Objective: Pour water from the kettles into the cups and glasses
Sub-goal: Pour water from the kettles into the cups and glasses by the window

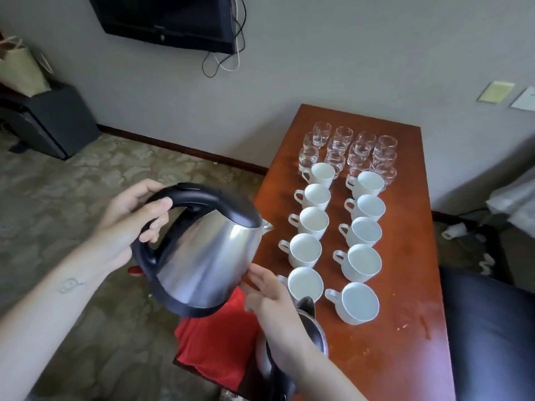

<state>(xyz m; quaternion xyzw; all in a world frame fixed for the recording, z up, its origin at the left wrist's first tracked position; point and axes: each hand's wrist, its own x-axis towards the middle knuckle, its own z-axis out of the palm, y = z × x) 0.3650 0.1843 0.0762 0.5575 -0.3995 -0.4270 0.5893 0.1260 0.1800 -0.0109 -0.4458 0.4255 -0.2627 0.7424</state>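
My left hand (131, 218) grips the black handle of a steel kettle (202, 256), held in the air left of the table with its spout toward the cups. The fingers of my right hand (269, 296) lie straight against the kettle's lower right side. A second kettle (314, 331) stands on the table's near left corner, largely hidden behind my right forearm. Two rows of white cups (307, 250) run down the table. Several clear glasses (359, 149) stand at its far end.
The brown wooden table (405, 328) stands with its far end at the wall. A red cloth (217, 342) lies at its near left corner. A black chair (492, 328) is at the right, a dark cabinet (49, 123) at far left.
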